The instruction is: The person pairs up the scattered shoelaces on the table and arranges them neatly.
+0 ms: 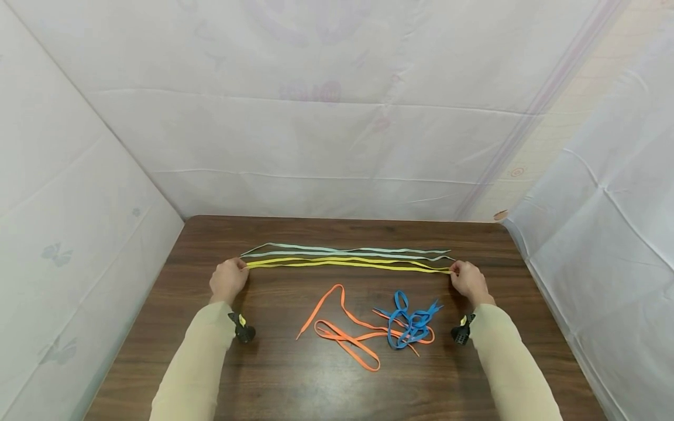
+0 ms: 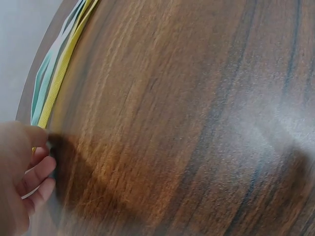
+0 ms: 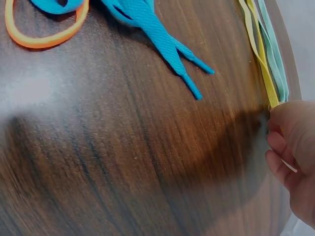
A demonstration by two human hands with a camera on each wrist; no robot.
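Note:
A yellow shoelace stretches across the table in long, nearly parallel strands. My left hand pinches its left end between thumb and fingers, and my right hand pinches the right end. Just behind it lies a mint-green shoelace, also laid out lengthwise, its left end close to my left fingers. In the left wrist view the yellow and mint strands run side by side up from the left fingertips. The right wrist view shows the yellow strands coming together at my right fingertips.
Nearer to me on the brown wooden table, an orange shoelace lies in loose loops. A bundled blue shoelace rests over its right part. White sheeting stands behind the table and at both sides.

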